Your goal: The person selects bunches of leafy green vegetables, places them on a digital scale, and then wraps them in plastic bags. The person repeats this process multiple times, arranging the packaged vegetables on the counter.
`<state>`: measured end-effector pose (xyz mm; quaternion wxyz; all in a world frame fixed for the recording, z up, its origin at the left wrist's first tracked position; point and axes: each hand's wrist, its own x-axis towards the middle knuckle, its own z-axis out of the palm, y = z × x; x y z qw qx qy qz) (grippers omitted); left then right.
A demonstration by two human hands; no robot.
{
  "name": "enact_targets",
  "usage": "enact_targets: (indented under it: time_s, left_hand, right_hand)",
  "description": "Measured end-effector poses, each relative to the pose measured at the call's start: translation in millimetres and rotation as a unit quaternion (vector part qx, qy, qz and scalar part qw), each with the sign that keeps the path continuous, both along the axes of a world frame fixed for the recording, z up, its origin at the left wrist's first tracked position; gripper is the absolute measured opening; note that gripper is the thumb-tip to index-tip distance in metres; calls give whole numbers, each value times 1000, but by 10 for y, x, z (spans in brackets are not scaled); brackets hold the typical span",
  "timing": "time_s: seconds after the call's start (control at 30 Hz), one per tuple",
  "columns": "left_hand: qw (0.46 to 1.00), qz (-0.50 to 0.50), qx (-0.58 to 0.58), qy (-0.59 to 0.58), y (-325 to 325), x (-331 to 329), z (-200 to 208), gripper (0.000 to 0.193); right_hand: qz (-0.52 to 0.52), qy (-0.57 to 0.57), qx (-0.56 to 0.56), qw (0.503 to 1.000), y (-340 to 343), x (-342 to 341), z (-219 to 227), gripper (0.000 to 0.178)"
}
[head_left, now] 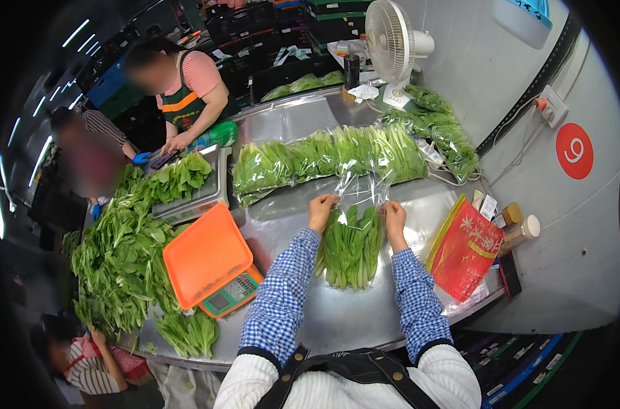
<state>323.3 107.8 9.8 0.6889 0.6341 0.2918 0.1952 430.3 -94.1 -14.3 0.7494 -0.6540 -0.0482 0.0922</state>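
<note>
Between my hands a clear plastic bag of leafy greens (351,251) lies on the metal table, stems toward me. My left hand (321,212) pinches the left corner of the bag's loose top. On the other side my right hand (394,221) grips the right corner, so the clear film is stretched between them. Just beyond stands a row of filled bags of greens (330,158), touching side by side. To the left of my forearm is a scale with an orange tray (209,255).
Loose greens (122,262) are heaped along the table's left side, with a second scale (223,178) behind. A red bag (468,249) and jars (521,232) line the right wall. A fan (392,41) and more bagged greens (436,129) stand at the back. Co-workers (194,88) are at the left.
</note>
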Motion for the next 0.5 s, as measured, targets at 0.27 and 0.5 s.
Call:
enact_targets:
  time_s: [0.27, 0.5]
  left_hand:
    - [976, 128, -46, -172, -379, -1017, 769, 23]
    - [924, 208, 97, -306, -1163, -2235, 1719, 17]
  right_hand:
    - [-8, -91, 52, 994, -272, -836, 979, 21]
    - [-1, -165, 105, 981, -482, -1832, 1798, 19]
